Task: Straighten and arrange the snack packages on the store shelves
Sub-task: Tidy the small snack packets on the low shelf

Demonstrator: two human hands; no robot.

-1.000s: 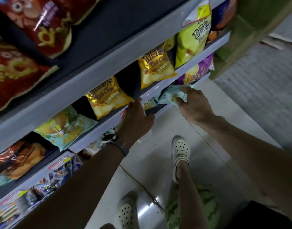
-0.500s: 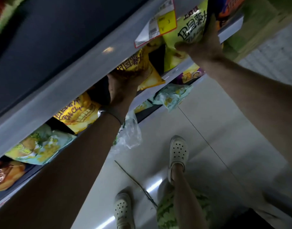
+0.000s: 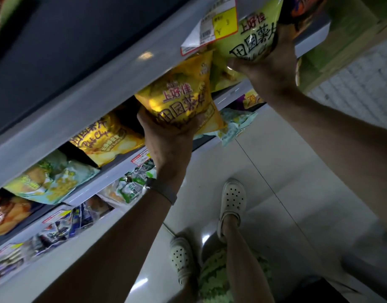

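Note:
My left hand [image 3: 168, 138] grips the lower edge of a golden-yellow chip bag [image 3: 179, 99] that stands on the middle shelf [image 3: 227, 94]. My right hand [image 3: 269, 68] holds the bottom of a lime-green chip bag [image 3: 253, 38] just to its right on the same shelf. Both bags lean outward over the shelf's front edge. A second golden chip bag [image 3: 105, 141] lies tilted to the left, and a pale green snack bag [image 3: 50, 182] lies further left.
A loose price label [image 3: 212, 29] hangs from the grey upper shelf rail [image 3: 100, 84]. A teal bag [image 3: 234, 127] and a purple bag [image 3: 247, 101] sit on lower shelves. Small packets [image 3: 131, 189] fill the bottom row. My white clogs [image 3: 231, 200] stand on the tiled floor.
Both hands rose from the lower shelf to the middle shelf. My left hand closed on the golden bag, my right on the lime-green bag. The view moved closer and tilted up.

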